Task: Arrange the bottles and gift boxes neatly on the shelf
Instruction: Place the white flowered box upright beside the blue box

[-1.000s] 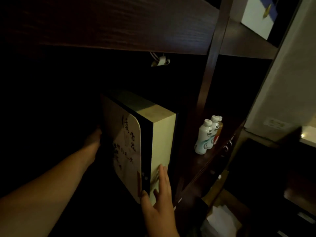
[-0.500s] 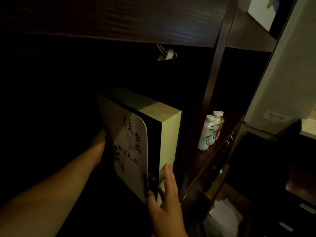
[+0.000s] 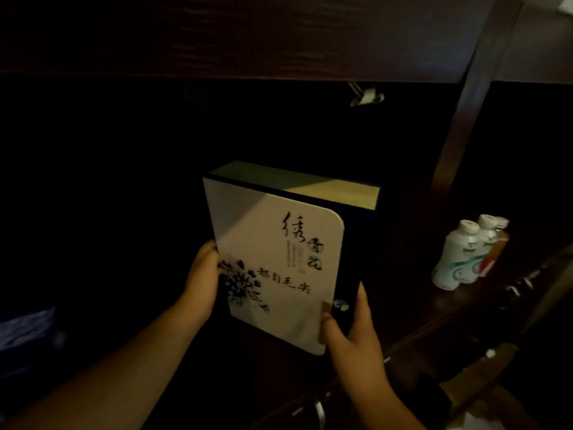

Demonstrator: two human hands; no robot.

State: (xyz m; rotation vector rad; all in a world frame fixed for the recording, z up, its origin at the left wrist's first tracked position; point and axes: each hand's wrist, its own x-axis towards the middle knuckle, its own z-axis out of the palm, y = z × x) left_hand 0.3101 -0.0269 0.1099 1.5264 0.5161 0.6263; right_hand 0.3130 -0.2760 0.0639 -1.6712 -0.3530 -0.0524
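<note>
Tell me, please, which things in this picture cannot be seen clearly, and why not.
- Head view: darkness hides everything left of and behind the gift box.
- Left hand: the box hides its fingertips.
- Third bottle: the two white bottles cover most of it.
- Bottle labels: too small to read.
- Small printed lines on the box: blurred.

Very dim, mostly black shadow, light perhaps from upper right; slight blur.

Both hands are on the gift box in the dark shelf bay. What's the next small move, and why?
Probably turn the box a touch more so its printed front faces squarely out, then let go. The left hand and right hand grip its lower edges, it stands upright but angled, and the bottles already sit beside the post.
</note>
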